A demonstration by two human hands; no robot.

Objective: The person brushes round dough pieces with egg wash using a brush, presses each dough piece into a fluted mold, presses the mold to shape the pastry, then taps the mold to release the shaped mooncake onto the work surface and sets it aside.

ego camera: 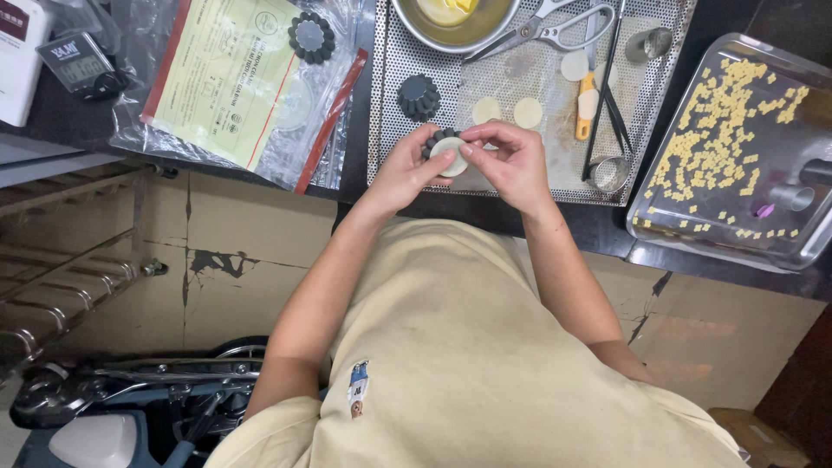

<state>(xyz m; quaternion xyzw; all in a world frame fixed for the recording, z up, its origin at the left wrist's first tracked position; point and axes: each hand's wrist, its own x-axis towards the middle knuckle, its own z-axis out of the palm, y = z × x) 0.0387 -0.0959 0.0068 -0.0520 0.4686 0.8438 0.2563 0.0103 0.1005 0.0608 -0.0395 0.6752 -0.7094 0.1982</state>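
Left hand [406, 170]: closed around a small dark fluted tart mould [436, 141], held just above the near edge of the perforated metal tray [390, 104] on the black counter [607, 230]. Right hand [511, 160]: fingertips pinched on the pale round dough disc [451, 156] seated in that mould. Nearby on tray: second dark fluted mould [419, 95], two pale dough rounds [507, 111], steel scissors [542, 30].

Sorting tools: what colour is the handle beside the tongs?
Orange handle, on the perforated tray; head view.
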